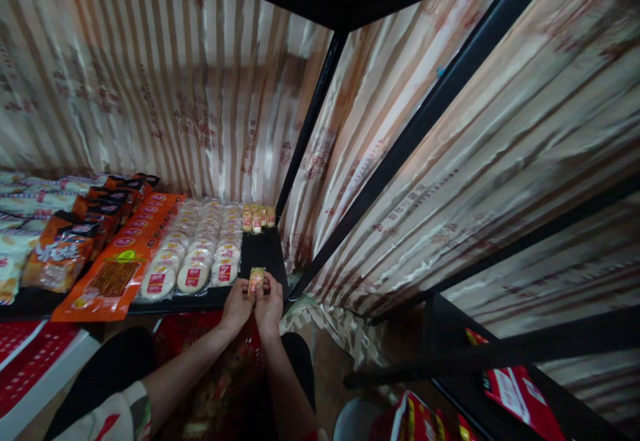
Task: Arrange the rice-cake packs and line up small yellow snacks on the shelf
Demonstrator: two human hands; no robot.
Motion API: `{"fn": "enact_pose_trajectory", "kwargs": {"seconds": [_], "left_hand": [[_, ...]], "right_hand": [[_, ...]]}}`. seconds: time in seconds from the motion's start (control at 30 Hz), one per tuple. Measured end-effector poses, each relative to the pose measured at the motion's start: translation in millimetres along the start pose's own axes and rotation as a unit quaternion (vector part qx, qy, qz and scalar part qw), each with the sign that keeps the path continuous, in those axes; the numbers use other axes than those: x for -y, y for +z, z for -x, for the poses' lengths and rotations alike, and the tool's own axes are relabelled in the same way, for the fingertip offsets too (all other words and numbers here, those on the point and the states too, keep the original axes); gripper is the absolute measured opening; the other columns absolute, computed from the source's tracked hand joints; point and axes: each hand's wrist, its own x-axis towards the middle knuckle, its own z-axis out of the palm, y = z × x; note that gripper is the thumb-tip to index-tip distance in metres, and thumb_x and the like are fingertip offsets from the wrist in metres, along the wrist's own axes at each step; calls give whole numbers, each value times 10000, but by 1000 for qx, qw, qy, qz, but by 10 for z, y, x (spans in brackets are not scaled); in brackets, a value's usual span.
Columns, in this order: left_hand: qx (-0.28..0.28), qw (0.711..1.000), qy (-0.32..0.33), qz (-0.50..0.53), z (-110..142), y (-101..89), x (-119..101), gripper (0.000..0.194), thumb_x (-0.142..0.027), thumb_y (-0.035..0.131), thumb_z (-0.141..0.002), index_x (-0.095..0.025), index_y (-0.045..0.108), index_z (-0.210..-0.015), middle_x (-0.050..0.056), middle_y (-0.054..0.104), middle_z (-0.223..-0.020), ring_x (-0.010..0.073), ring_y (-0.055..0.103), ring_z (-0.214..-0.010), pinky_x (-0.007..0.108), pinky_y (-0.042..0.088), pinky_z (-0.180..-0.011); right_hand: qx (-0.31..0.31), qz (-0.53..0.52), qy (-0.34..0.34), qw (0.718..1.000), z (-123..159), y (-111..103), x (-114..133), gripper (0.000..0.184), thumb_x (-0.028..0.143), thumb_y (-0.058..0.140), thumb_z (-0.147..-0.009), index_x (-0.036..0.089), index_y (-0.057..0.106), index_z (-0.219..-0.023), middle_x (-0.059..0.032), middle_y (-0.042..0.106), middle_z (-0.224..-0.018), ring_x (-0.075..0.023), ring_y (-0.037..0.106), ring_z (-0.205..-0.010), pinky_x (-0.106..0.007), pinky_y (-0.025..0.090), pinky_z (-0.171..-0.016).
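My left hand [237,305] and my right hand [269,304] meet at the front edge of a black shelf [260,251], both pinched on one small yellow-and-red snack packet [256,279] held upright. At the back of the shelf stands a short row of the same small packets [258,218]. To the left of my hands lie three rows of round white cakes [200,248] in clear wrappers with red labels.
Further left lie orange packs of brown snack sticks [117,264] and dark orange bags [60,251]. A red basket [200,334] sits below my arms. Striped curtain [150,94] hangs behind. Black shelf posts [310,124] frame the right; red packets [520,394] lie on a lower right shelf.
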Motion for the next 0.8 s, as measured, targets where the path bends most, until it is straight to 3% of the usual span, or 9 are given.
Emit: {"fn": "enact_pose_trajectory", "kwargs": {"seconds": [0.2, 0.37, 0.53, 0.8], "left_hand": [[2, 999, 10, -31, -176, 75, -46, 66, -134, 534, -779, -176, 532, -830, 22, 653, -784, 135, 641, -719, 252, 495, -719], [10, 1000, -2, -26, -308, 131, -128, 173, -44, 529, -730, -174, 549, -843, 4, 668, -783, 114, 649, -731, 227, 490, -729], [3, 999, -10, -43, -370, 154, -278, 206, -29, 473, -736, -167, 589, -835, 15, 664, -747, 127, 635, -725, 219, 480, -695], [0, 998, -32, -61, -516, 193, -377, 212, -122, 435, -780, -172, 633, -838, 73, 696, -897, 172, 637, -874, 258, 469, -782]], "right_hand": [[-15, -9, 18, 1000, -155, 86, -65, 375, 190, 498, -746, 161, 625, -1098, -94, 625, -989, -173, 644, -836, -297, 518, -794], [-35, -20, 20, 999, -291, 156, -156, 329, 201, 514, -739, 153, 649, -1035, -103, 641, -993, -177, 644, -824, -294, 536, -742], [-52, 35, 25, 998, -360, 192, -159, 341, 189, 532, -731, 171, 673, -1042, -89, 638, -912, -174, 638, -738, -298, 525, -721], [-41, 64, 32, 997, -472, 307, -217, 402, 212, 531, -755, 173, 635, -1141, -96, 624, -900, -200, 627, -770, -309, 503, -728]]}}
